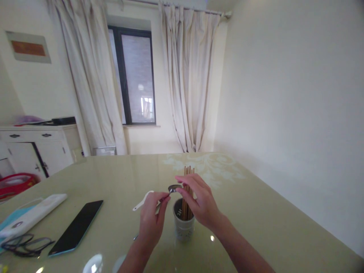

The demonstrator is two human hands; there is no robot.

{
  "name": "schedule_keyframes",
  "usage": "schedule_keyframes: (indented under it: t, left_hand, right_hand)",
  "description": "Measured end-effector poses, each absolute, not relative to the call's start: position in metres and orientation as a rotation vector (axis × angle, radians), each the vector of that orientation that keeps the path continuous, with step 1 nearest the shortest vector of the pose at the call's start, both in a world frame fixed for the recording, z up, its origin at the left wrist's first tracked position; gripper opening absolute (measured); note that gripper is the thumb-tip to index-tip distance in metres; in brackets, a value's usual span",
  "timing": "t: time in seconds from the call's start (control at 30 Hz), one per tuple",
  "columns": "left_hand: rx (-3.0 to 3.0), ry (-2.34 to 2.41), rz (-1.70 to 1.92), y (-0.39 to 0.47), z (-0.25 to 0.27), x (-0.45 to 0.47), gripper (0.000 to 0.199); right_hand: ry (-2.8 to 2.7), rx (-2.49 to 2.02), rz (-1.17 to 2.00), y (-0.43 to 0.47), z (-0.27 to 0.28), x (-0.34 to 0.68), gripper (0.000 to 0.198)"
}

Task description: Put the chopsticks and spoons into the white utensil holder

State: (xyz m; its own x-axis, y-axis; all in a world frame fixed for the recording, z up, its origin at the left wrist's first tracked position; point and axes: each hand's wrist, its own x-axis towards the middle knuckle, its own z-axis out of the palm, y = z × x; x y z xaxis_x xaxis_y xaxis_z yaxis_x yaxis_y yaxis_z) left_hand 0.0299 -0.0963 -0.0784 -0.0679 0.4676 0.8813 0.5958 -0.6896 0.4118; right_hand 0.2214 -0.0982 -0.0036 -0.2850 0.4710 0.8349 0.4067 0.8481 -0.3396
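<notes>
Left hand (151,213) clamped on shiny silver metal spoon (173,188); right hand (204,197) at its bowl, contact undetermined. Grey cylindrical holder (184,230) with slender brown chopsticks (186,206) between hands. Advised: firm pinch, clear of chopsticks.

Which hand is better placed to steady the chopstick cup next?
Probably the right hand: it is just by the chopsticks in the cup, though also near the bowl of the metal spoon. The left hand is pinching that spoon's handle.
</notes>
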Motion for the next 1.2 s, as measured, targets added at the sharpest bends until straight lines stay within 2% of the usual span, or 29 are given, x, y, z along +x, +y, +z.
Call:
schedule_keyframes:
  t: [0.1, 0.3, 0.37, 0.53, 0.63, 0.73, 0.83, 1.0, 1.1, 1.2]
  left_hand:
    - [-2.073, -1.166, -1.928, -0.101, -0.078, 0.031, 0.013]
    - [-2.016, -1.666, -1.925, -0.085, -0.086, 0.013, 0.036]
    - [-2.086, -1.854, -1.682, -0.077, -0.092, 0.006, 0.034]
    - [-2.233, -2.106, -0.714, -0.066, -0.115, -0.005, 0.017]
    - [-2.189, -2.157, -0.460, -0.065, -0.126, -0.007, 0.021]
    - [-2.207, -2.171, -0.371, -0.065, -0.129, -0.007, 0.028]
    - [-2.219, -2.149, -0.355, -0.065, -0.131, -0.006, 0.031]
    - [-2.200, -2.146, -0.503, -0.066, -0.127, -0.002, 0.031]
    - [-2.175, -2.258, -0.800, -0.069, -0.115, 0.002, 0.028]
    - [-2.112, -2.141, -1.301, -0.075, -0.101, 0.007, 0.027]
  right_hand:
    - [-2.055, -0.569, 0.044, -0.092, 0.020, 0.210, 0.016]
    - [-1.996, -0.593, 0.004, -0.089, 0.053, 0.229, 0.016]
    - [-1.927, -0.647, 0.001, -0.091, 0.064, 0.246, 0.013]
    - [-1.910, -0.751, 0.021, -0.092, 0.077, 0.268, 0.010]
    - [-2.077, -0.862, 0.094, -0.086, 0.070, 0.255, 0.012]
    - [-2.300, -1.032, 0.114, -0.080, 0.057, 0.237, 0.019]
    - [-2.457, -1.177, 0.049, -0.075, 0.046, 0.224, 0.025]
    - [-2.447, -1.268, 0.038, -0.073, 0.040, 0.221, 0.017]
    - [-2.364, -1.237, 0.064, -0.075, 0.043, 0.224, 0.021]
    - [-2.222, -1.142, 0.129, -0.079, 0.047, 0.224, 0.019]
